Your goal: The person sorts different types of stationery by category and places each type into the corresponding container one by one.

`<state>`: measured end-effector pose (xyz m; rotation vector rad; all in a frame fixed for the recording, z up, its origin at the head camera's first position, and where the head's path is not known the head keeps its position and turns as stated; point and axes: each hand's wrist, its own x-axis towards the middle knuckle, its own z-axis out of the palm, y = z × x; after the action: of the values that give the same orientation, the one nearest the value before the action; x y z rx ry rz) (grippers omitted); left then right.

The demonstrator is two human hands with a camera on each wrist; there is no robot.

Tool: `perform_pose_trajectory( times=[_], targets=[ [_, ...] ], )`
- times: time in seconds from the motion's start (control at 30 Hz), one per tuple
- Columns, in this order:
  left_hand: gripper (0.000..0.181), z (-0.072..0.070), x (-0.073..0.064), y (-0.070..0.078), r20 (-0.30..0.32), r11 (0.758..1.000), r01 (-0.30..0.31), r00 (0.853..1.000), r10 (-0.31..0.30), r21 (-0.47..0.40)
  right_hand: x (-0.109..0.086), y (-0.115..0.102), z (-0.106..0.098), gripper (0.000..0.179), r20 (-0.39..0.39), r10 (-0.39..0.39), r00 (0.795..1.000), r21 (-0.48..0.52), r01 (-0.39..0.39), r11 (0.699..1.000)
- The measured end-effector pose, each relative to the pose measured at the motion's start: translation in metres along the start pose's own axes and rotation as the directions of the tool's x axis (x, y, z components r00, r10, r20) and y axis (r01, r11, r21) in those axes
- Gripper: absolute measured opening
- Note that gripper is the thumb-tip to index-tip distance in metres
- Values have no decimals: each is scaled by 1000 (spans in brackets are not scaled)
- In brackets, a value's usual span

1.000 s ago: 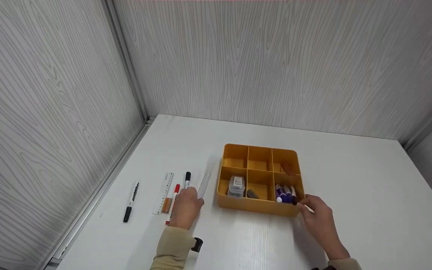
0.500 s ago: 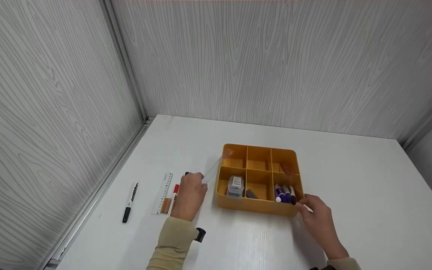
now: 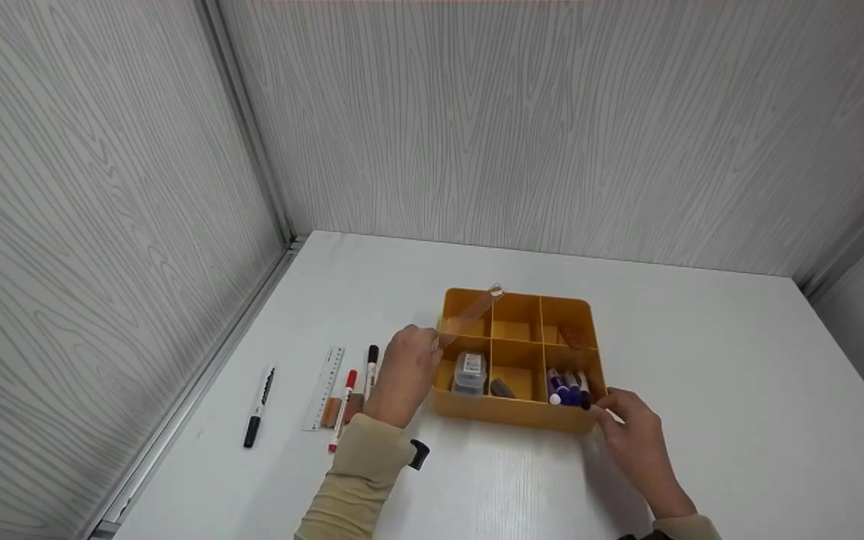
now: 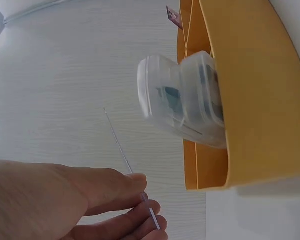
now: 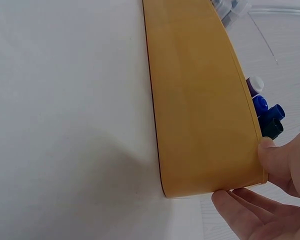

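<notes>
My left hand point(image 3: 406, 375) pinches a clear plastic ruler point(image 3: 473, 311) between thumb and fingers, tilted above the left part of a yellow divided box point(image 3: 511, 411). Seen from the left wrist, the ruler point(image 4: 119, 145) shows nearly edge-on, beside a clear plastic case point(image 4: 162, 95) standing in the box. My right hand point(image 3: 636, 435) grips the box's front right corner, thumb at the rim and fingers against the side wall, as the right wrist view shows. Several markers point(image 3: 568, 388) lean in the front right compartment. A small grey piece point(image 3: 502, 388) lies in the front middle one.
Left of the box on the white table lie a short ruler point(image 3: 325, 388), an orange block point(image 3: 331, 412), a reddish-brown block point(image 3: 354, 407), a red marker point(image 3: 344, 412) and a black-capped marker point(image 3: 371, 364). Another black-capped marker point(image 3: 253, 420) lies farther left. Panels stand behind and beside the table.
My left hand has lifted the clear ruler off the table and carried it right, over the box's left compartments. The right hand has stayed at the box corner.
</notes>
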<state>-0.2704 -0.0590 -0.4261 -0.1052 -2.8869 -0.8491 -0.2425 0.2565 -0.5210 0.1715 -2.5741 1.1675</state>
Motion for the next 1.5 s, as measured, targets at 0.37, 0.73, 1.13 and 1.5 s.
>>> perform_pose_trajectory(
  times=[0.37,0.73,1.13,1.5],
  targets=[
    [19,12,17,41,21,964,-250,968,249,86,0,-2,0,5,-9,4,1000,-3,-4,1000],
    [15,34,33,83,101,924,-279,960,261,260,0,-6,0,12,38,60,998,-21,-59,998],
    [14,63,46,105,86,909,-284,959,270,305,1,-5,0,9,20,58,998,-28,-58,998],
    [14,82,53,121,150,907,-294,954,259,302,1,-3,0,9,32,78,996,-28,-77,997]
  ],
)
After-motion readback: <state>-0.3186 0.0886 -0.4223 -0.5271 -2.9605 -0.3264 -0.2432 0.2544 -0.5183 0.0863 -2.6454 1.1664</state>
